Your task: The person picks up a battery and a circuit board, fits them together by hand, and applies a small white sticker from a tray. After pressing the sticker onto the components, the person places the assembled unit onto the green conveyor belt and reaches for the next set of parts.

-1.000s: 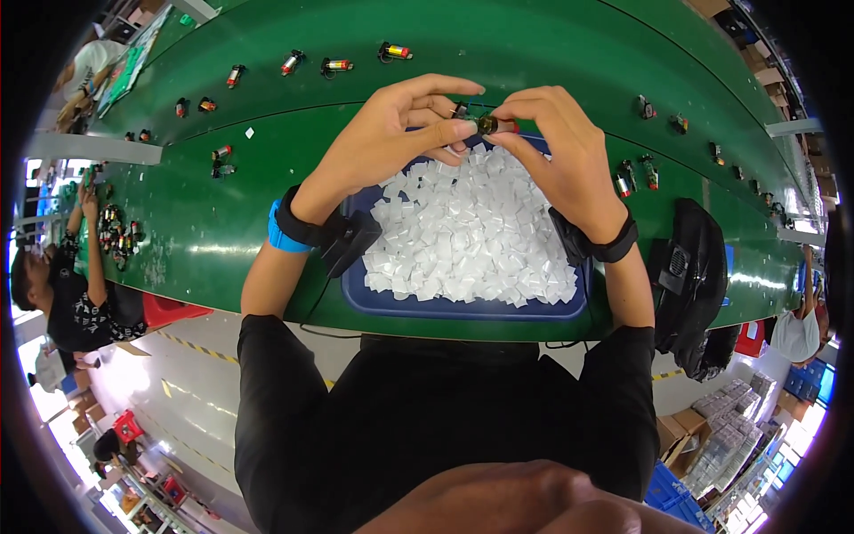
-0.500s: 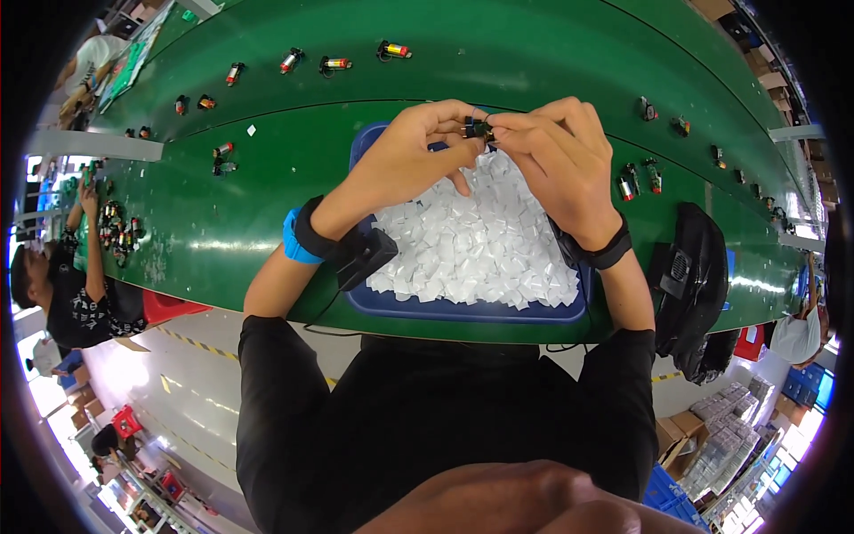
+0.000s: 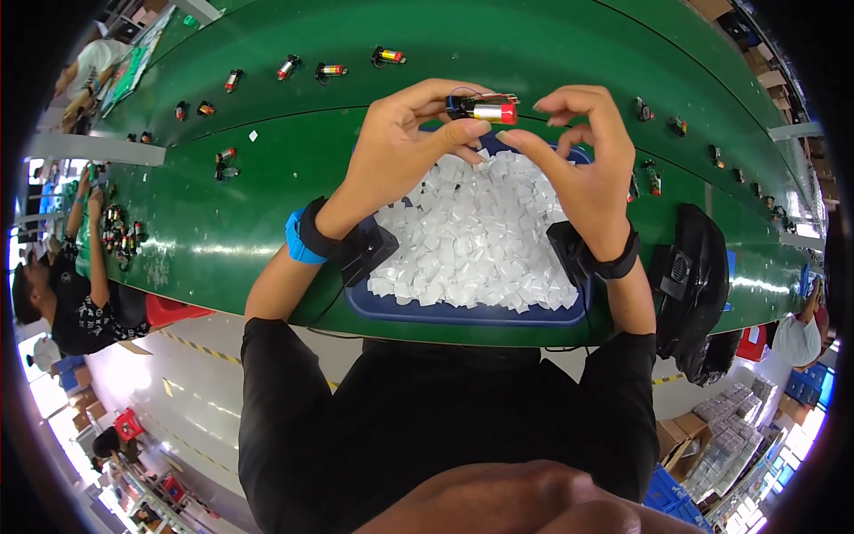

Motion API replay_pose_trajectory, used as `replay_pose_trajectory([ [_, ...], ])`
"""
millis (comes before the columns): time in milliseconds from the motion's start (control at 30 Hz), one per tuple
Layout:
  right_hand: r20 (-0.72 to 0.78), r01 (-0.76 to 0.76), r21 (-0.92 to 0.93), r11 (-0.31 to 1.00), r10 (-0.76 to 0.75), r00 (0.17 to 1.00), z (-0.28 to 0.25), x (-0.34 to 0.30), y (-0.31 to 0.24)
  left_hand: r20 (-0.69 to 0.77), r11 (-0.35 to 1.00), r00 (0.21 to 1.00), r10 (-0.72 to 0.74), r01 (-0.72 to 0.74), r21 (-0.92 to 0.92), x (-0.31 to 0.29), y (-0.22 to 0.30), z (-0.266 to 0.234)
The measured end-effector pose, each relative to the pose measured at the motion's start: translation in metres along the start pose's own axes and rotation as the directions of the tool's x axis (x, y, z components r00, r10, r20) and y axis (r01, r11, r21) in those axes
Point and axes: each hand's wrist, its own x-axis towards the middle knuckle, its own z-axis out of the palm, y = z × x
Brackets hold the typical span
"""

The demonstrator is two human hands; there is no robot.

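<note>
Near the far edge of the blue tray (image 3: 463, 322), our left hand (image 3: 400, 133) clamps the small cylindrical assembly (image 3: 491, 112) toward its black end, seemingly to leave the red end exposed, while our empty right hand (image 3: 594, 156) hangs just beside it, fingers apart.

Left hand (image 3: 398, 138) pinching; right hand (image 3: 594, 158) loosely curved, spread; both forearms (image 3: 283, 287) extended forward

A battery (image 3: 491, 112) is in the left hand (image 3: 396, 147) near a tray (image 3: 427, 314) of scraps (image 3: 476, 240); on the surface (image 3: 240, 249), a bag (image 3: 698, 276) lies right, other batteries (image 3: 332, 70) left and behind.
</note>
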Motion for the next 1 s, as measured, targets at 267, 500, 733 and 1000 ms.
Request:
replay_pose_trajectory([
  [267,0.087,-0.144,0.238,0.961,0.126,0.988,0.012,-0.003,-0.006,-0.007,0.989,0.991,0.134,-0.133,0.063,-0.002,-0.007,0.006],
  [500,0.076,-0.196,0.379,0.904,0.180,0.981,0.014,-0.007,-0.006,0.025,0.896,0.964,0.263,-0.254,0.365,-0.007,0.001,0.007],
  [733,0.172,-0.290,0.407,0.866,0.239,0.956,0.015,-0.010,0.003,0.105,0.795,0.951,0.291,-0.302,0.526,-0.007,0.010,0.002],
  [1000,0.084,0.144,0.095,0.985,-0.152,0.985,0.014,0.002,0.004,0.249,0.933,0.899,-0.361,0.345,0.106,0.004,0.020,-0.015],
])
